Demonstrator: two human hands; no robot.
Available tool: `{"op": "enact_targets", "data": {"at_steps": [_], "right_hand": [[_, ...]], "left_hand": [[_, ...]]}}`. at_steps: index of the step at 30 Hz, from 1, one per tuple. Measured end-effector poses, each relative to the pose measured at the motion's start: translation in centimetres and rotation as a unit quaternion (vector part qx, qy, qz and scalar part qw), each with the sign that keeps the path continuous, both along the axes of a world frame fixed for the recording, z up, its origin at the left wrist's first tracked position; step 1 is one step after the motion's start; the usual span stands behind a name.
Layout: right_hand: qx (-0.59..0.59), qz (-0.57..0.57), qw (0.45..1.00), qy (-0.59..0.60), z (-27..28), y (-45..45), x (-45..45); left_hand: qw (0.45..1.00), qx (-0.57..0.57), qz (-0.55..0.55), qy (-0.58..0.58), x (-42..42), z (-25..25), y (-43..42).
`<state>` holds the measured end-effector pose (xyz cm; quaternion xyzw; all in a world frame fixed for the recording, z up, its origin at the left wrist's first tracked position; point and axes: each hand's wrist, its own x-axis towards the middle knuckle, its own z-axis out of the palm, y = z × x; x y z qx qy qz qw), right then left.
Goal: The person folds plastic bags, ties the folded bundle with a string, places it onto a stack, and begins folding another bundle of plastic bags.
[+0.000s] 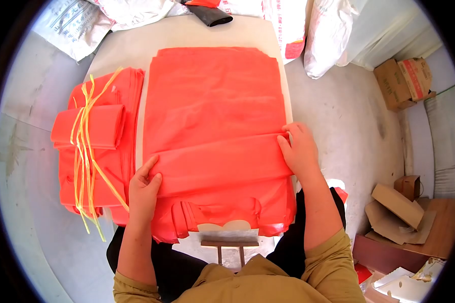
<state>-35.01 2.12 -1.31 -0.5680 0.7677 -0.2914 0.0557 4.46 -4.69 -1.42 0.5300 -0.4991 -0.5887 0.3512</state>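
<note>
A flat stack of red plastic bags [212, 96] lies in front of me, with cut-out handles at its near end. Across it runs a folded band of red plastic bag [217, 164]. My left hand [144, 191] grips the band's left edge between thumb and fingers. At its right edge, my right hand [299, 147] pinches the upper corner, with some fingertips hidden by the fold. To the left sits a second red pile [129, 111] with a smaller folded red bundle [88, 126] on top. Yellow plastic strips [86, 151] lie loosely over both.
The pale table [136, 38] has rounded corners. White printed sacks [76, 25] and a black tube-like piece [211, 16] are at its far end. Cardboard boxes [402, 83] stand at the right wall; an opened carton [397, 214] lies lower right.
</note>
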Motion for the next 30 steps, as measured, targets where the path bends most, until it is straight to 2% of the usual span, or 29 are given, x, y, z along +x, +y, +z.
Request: {"op": "enact_targets", "data": {"at_steps": [1, 4, 7, 13, 19, 25, 28, 30], "right_hand": [[-0.044, 0.021, 0.994, 0.094, -0.1, 0.1, 0.2], [-0.010, 0.161, 0.981, 0.107, 1.8, 0.0, 2.7], [0.084, 0.290, 0.948, 0.100, 1.5, 0.2, 5.7], [0.152, 0.247, 0.948, 0.127, 1.6, -0.3, 6.8], [0.104, 0.370, 0.918, 0.098, 1.0, -0.4, 10.7], [0.093, 0.445, 0.887, 0.081, -0.6, -5.9, 17.3], [0.115, 0.438, 0.887, 0.092, -0.7, -8.7, 17.1], [0.113, 0.383, 0.908, 0.124, -1.4, -9.6, 14.8]], "left_hand": [[1.000, 0.000, 0.001, -0.001, 0.0, -0.1, 0.0], [1.000, -0.006, 0.004, -0.020, -0.1, 0.2, -0.1], [0.999, -0.014, 0.005, -0.037, -0.2, 0.2, 0.2], [0.996, -0.053, -0.002, -0.075, 0.0, -0.5, 0.1], [0.992, -0.062, -0.014, -0.110, -0.1, -0.1, 0.0], [0.990, -0.071, -0.010, -0.121, -0.2, -0.2, -0.1], [0.992, -0.063, -0.001, -0.113, -0.5, -0.3, 0.0], [0.992, -0.053, 0.003, -0.112, -0.6, -0.3, 0.0]]}}
